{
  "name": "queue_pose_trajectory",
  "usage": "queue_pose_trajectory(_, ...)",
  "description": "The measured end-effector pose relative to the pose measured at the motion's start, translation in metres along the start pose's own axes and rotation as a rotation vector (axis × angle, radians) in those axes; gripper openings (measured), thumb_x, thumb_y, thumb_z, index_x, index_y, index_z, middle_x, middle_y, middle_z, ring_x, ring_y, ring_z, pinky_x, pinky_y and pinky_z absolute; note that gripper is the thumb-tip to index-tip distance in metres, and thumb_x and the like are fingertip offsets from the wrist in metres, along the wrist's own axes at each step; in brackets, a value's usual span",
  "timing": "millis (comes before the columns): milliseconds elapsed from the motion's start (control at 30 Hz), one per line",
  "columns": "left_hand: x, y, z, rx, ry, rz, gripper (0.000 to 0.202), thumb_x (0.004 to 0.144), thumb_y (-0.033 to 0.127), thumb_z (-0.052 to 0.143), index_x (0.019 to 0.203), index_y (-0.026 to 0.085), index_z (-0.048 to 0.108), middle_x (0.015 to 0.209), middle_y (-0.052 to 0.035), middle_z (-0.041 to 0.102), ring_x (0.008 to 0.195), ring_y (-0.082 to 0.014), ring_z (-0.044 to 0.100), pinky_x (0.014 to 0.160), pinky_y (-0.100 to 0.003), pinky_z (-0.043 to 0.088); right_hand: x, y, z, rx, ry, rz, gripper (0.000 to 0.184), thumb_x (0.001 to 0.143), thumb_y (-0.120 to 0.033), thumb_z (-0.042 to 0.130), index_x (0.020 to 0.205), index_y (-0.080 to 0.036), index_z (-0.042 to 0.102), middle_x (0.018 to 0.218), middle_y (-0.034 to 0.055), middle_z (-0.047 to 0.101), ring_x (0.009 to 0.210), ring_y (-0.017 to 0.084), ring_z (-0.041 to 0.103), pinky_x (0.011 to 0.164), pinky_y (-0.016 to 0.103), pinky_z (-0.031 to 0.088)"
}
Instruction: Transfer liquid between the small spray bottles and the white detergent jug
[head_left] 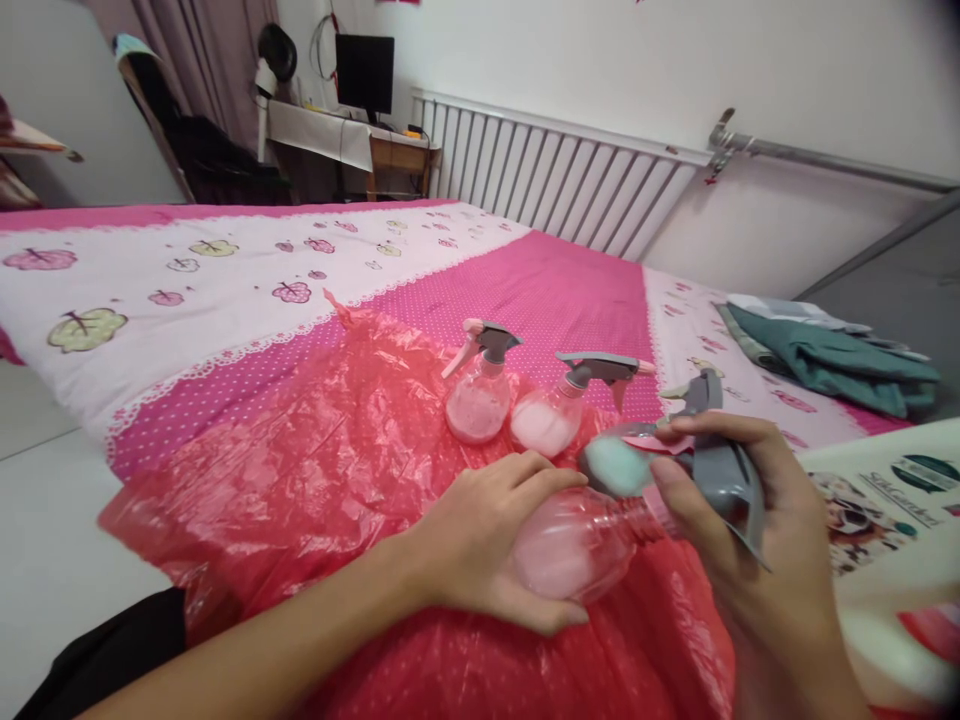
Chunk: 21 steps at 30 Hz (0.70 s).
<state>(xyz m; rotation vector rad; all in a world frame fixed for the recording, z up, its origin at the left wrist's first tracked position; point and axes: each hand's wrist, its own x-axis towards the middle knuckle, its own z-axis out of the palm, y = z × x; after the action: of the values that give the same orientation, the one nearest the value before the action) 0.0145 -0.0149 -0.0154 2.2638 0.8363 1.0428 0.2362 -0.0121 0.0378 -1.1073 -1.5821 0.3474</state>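
Observation:
My left hand (487,530) wraps round the body of a clear pink spray bottle (570,550) lying on its side over a red plastic sheet (315,450). My right hand (750,520) grips the grey trigger head (724,480) at that bottle's neck. Just behind the hands lies a greenish spray bottle (619,465), partly hidden by my fingers. Two more pink spray bottles stand upright further back: one on the left (478,395) and one on the right (555,410).
The plastic sheet lies on a bed with a pink and white cover (225,290). Folded green clothes (832,355) lie at the right. A printed box or bag (892,510) sits by my right hand. A radiator (555,175), desk and monitor (364,70) stand behind.

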Motion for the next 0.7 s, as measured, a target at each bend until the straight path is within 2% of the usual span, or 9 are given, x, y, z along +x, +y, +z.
queue_pose_trajectory(100, 0.0002, -0.0003, -0.0005, -0.005, -0.006, 0.001, 0.087, 0.069, 0.064, 0.082, 0.137, 0.016, 0.059, 0.123, -0.0142, 0.066, 0.106, -0.0332, 0.068, 0.093, -0.047, 0.058, -0.0001, 0.0001, 0.0015, 0.003, -0.016, -0.002, 0.027, 0.083, -0.040, 0.081, 0.102, -0.027, 0.068, 0.099, -0.0002, 0.070, 0.082, 0.017, 0.061, 0.066, 0.029, 0.044)
queue_pose_trajectory(233, 0.0004, -0.0003, -0.0001, -0.005, 0.004, 0.013, 0.080, 0.075, 0.064, 0.077, 0.137, 0.016, 0.059, 0.121, -0.0142, 0.067, 0.105, -0.0325, 0.068, 0.091, -0.046, 0.058, -0.0013, 0.0008, 0.0017, 0.013, -0.014, 0.021, 0.027, 0.083, -0.039, 0.082, 0.103, -0.028, 0.068, 0.101, 0.0002, 0.071, 0.089, 0.018, 0.063, 0.070, 0.030, 0.045)
queue_pose_trajectory(400, 0.0002, -0.0004, 0.0007, 0.006, -0.009, 0.012, 0.082, 0.076, 0.065, 0.075, 0.138, 0.014, 0.059, 0.121, -0.0151, 0.067, 0.104, -0.0336, 0.068, 0.089, -0.047, 0.058, -0.0010, 0.0028, -0.0012, 0.076, -0.022, 0.032, 0.026, 0.086, -0.038, 0.079, 0.106, -0.028, 0.068, 0.105, 0.0005, 0.070, 0.096, 0.020, 0.064, 0.080, 0.031, 0.047)
queue_pose_trajectory(600, -0.0008, -0.0013, 0.0006, 0.004, -0.024, 0.008, 0.083, 0.076, 0.065, 0.075, 0.139, 0.012, 0.060, 0.121, -0.0167, 0.066, 0.104, -0.0348, 0.068, 0.090, -0.049, 0.058, 0.0003, 0.0038, -0.0019, 0.046, -0.038, 0.041, 0.027, 0.084, -0.040, 0.081, 0.105, -0.028, 0.069, 0.105, 0.0003, 0.071, 0.096, 0.019, 0.064, 0.080, 0.029, 0.047)
queue_pose_trajectory(700, -0.0019, -0.0001, 0.0025, -0.012, -0.053, -0.031, 0.084, 0.075, 0.066, 0.076, 0.139, 0.015, 0.060, 0.120, -0.0160, 0.067, 0.104, -0.0347, 0.068, 0.092, -0.049, 0.058, -0.0003, 0.0035, -0.0019, 0.015, -0.054, 0.050, 0.026, 0.084, -0.040, 0.081, 0.104, -0.029, 0.069, 0.101, -0.0004, 0.071, 0.091, 0.018, 0.063, 0.079, 0.028, 0.047)
